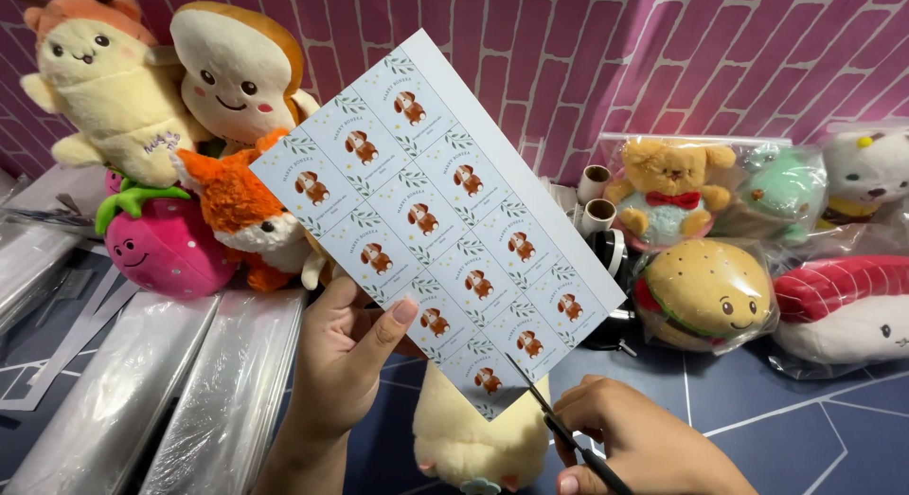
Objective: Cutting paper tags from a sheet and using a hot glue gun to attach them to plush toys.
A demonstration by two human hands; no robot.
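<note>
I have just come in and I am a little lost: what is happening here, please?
A person holds up a printed sheet of small labels in the left hand. The right hand holds scissors, whose blades meet the sheet's lower edge. Plush toys lie around on the blue table: a strawberry, an orange fox and a bagged burger.

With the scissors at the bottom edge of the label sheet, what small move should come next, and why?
Probably close the scissors to begin a cut: the right hand has the blades at the bottom edge of the sheet, and the left hand holds it up.
</note>
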